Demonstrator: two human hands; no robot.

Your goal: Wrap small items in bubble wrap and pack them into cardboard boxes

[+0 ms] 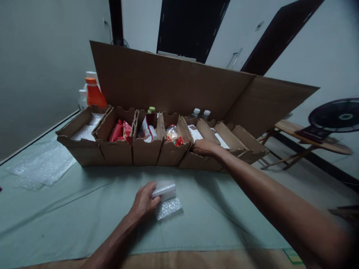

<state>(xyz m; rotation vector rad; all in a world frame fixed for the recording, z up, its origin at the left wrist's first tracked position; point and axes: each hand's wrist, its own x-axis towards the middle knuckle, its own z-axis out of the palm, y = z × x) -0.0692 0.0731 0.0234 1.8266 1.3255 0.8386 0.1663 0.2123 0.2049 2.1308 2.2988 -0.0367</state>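
My left hand (146, 200) is closed around a partly rolled piece of bubble wrap (168, 207), just above the cloth-covered table. Out to the right, my right hand (204, 147) reaches into a cardboard bin (185, 161) that has a white item (195, 132) inside. The fingers of that hand are hidden behind the bin's front edge, so I cannot see whether they grip anything. Left of it, a neighbouring cardboard bin holds clear and red packets (173, 134).
Other bins in the row hold red packets (121, 131), a printed bag (147, 129) and folded bubble wrap (88, 129). Loose bubble wrap sheets (45, 162) lie at left. An orange bottle (94, 93) and a tall cardboard panel (168, 80) stand behind. A fan (333, 116) is at right.
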